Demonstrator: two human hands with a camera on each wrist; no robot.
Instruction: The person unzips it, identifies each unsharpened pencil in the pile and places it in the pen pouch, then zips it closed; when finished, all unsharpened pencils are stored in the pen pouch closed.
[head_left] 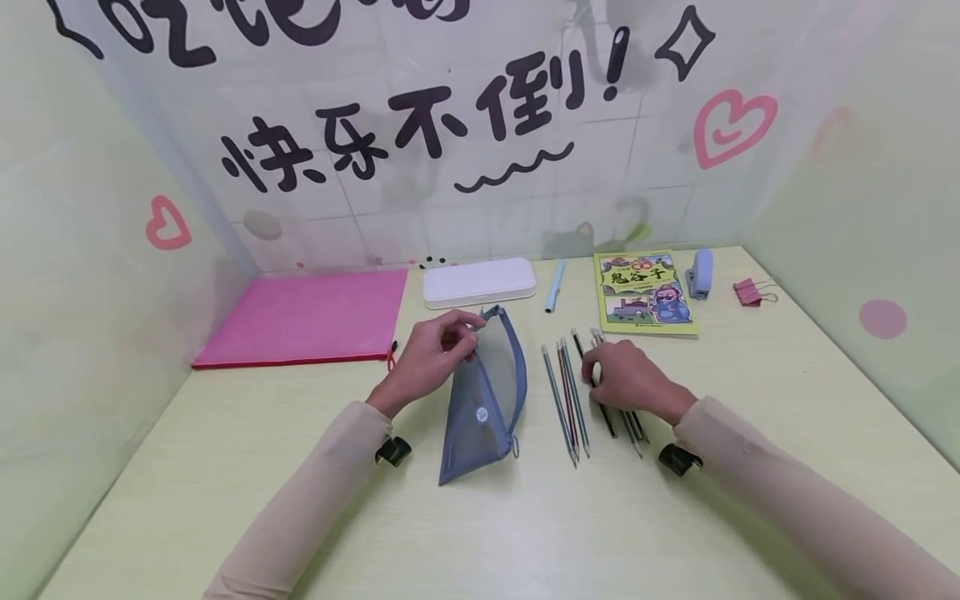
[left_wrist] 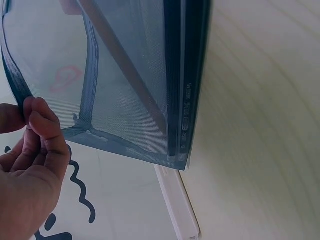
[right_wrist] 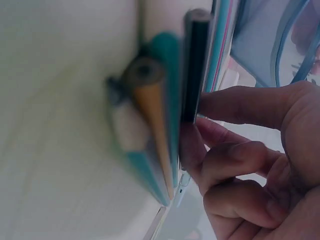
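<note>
My left hand [head_left: 427, 358] pinches the top edge of a blue-grey mesh pencil pouch [head_left: 472, 425], which stands tilted on the table with its zipper open. In the left wrist view, finger and thumb grip the pouch's edge band; a brownish strip shows through the mesh, and I cannot tell what it is. To the right, my right hand [head_left: 633, 383] pinches a black pencil [right_wrist: 196, 65] between thumb and fingers. Several other pencils [right_wrist: 155, 115] lie beside it, partly hidden under the hand in the head view. Between pouch and hand lies another group of pencils [head_left: 567, 400].
At the back left lies a pink zip folder [head_left: 307, 317]. A white case [head_left: 480, 282], a light blue pen [head_left: 555, 286], a yellow-green book [head_left: 645, 293], a blue stapler [head_left: 701, 273] and pink binder clips [head_left: 747, 292] line the back. Walls enclose the table on three sides.
</note>
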